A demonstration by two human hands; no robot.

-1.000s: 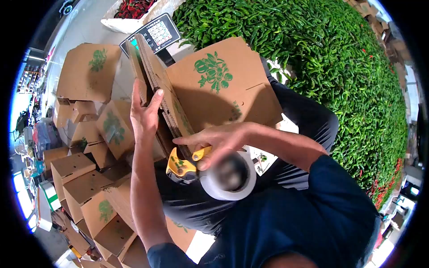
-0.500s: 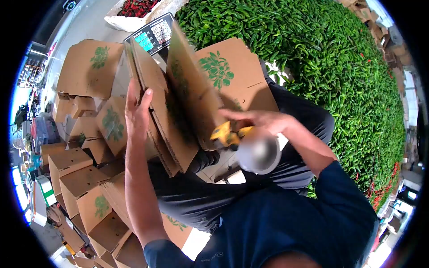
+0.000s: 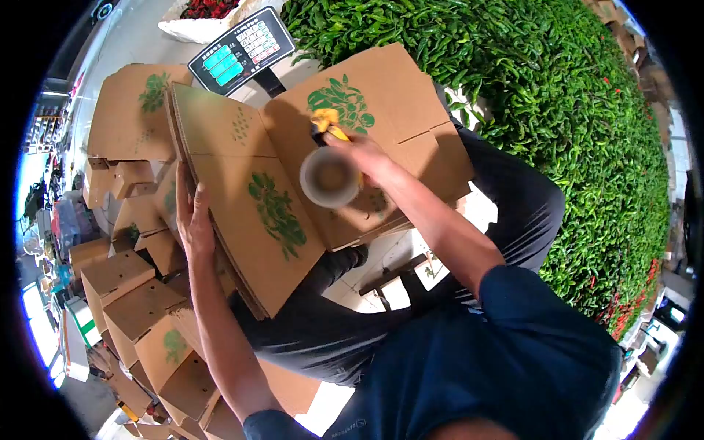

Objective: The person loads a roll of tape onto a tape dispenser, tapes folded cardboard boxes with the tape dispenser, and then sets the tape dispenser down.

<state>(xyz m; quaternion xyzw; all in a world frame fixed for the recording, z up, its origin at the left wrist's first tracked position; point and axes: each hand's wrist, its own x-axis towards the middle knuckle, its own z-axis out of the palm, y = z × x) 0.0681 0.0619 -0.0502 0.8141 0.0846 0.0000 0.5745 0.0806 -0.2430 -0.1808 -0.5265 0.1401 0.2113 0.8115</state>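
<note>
A cardboard box with green plant prints rests across my lap, its panels spread apart like an open book. My left hand supports the outer edge of the left panels, thumb on the near side and fingers largely behind the board. In my right hand is a yellow-and-black tape dispenser, held over the right panel. A wide tape roll hangs from the dispenser; its centre looks blurred. Whether the dispenser touches the cardboard, I cannot tell.
A digital scale stands beyond the box. Green peppers form a large heap on the right. Folded cardboard boxes are piled on the left. Red peppers sit in a white container at the top.
The cardboard panels have spread wide open, the left ones swinging leftward with my left hand. My right hand has carried the tape dispenser up and left over the inner panel.
</note>
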